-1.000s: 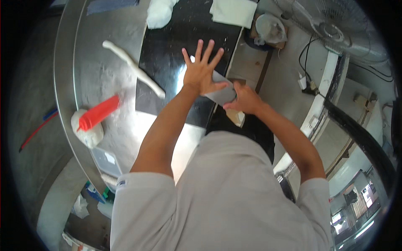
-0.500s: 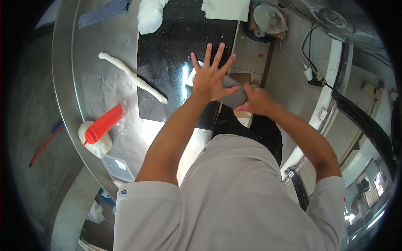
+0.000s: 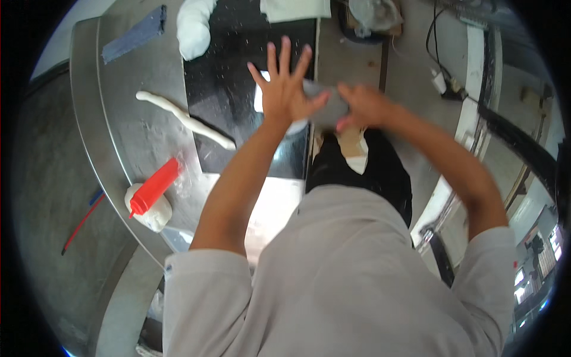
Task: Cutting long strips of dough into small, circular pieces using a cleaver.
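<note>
My left hand is spread flat, fingers apart, over the black board. A white shape shows beside its palm, mostly hidden; I cannot tell whether it is dough or glare. My right hand, slightly blurred, grips the edge of a flat grey blade, which looks like a broad cleaver or a dough scraper. The blade reaches past the board's right edge, its far end close to my left thumb and partly covered. To the left, a long rope of white dough lies across the board's edge onto the metal table.
A red squeeze bottle rests on a white lump by crumpled clear plastic. Farther off are a wrapped white mass, a blue cloth and a pale cloth. A power socket with cables hangs at right.
Both hands and the grey blade have moved slightly up and left in the picture, while the whole view has shifted a little. My left hand stays spread; my right keeps its grip.
</note>
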Available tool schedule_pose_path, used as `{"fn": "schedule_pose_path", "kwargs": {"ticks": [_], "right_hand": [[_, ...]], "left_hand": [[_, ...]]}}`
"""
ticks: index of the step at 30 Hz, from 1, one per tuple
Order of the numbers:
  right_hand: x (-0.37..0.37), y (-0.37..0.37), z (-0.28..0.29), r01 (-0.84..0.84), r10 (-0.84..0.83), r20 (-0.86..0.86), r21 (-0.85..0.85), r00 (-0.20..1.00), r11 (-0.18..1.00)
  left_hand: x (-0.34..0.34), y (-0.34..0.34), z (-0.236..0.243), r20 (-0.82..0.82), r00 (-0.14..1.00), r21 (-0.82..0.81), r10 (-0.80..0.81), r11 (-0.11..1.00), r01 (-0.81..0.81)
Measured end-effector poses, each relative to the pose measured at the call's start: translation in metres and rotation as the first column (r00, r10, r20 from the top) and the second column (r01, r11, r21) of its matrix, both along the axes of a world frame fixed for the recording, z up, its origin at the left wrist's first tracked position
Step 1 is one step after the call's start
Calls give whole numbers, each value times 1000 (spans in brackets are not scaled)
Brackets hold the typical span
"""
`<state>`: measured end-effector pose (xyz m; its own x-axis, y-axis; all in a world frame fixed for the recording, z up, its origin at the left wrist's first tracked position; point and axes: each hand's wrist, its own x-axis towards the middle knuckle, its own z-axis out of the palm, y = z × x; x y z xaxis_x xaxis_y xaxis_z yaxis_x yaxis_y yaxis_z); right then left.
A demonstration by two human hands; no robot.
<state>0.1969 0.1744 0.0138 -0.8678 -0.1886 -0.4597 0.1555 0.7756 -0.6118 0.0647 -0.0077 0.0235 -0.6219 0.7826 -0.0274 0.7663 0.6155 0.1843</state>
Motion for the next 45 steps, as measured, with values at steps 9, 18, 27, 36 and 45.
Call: {"fn": "schedule_pose_path", "kwargs": {"ticks": [9, 18, 27, 36, 45], "right_hand": [[-19, -10, 0, -36, 23, -68, -196, 997, 980], [-97, 39, 3, -126, 99, -234, -104, 967, 987], [-55, 55, 12, -203, 198, -131, -25, 971, 979], [-48, -25, 2, -135, 119, -209, -65, 971, 989], [-83, -13, -2, -52, 33, -193, -98, 981, 994]], "left_hand": [[-9, -23, -28, -65, 998, 18, 4, 1000, -3], [-65, 16, -26, -128, 979, 40, 158, 987, -154], [-13, 29, -12, -114, 987, 9, 114, 993, -114], [-31, -44, -19, -78, 996, 54, -34, 998, 38], [-83, -12, -24, -258, 961, 146, -95, 980, 136]]}}
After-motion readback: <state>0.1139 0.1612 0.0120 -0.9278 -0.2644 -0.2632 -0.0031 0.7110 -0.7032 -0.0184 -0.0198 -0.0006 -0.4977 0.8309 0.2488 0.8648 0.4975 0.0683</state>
